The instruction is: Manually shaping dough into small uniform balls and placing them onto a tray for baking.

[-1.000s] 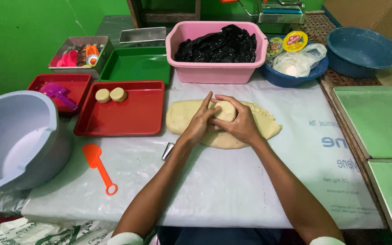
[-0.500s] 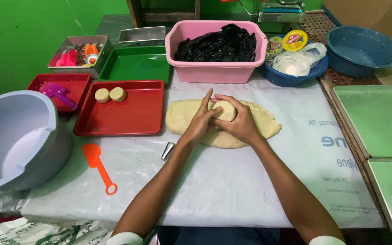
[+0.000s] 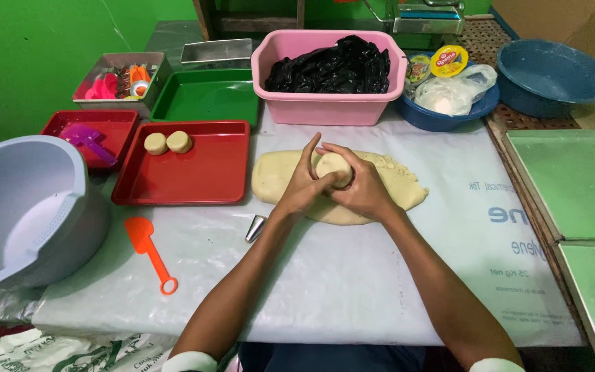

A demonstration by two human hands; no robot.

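Observation:
A pale ball of dough sits cupped between both my hands above a flat sheet of dough spread on white plastic. My left hand wraps its left side, fingers curled up around it. From the other side my right hand closes over it. Two small round dough pieces lie on the red tray to the left. A small metal cone rests by my left wrist.
A large grey bowl stands at the left, an orange scoop near it. At the back are a pink tub with black plastic, a green tray, a small red tray, blue bowls. Green trays lie right.
Both hands stay cupped on the dough ball over the sheet; the fingers have shifted only slightly around it.

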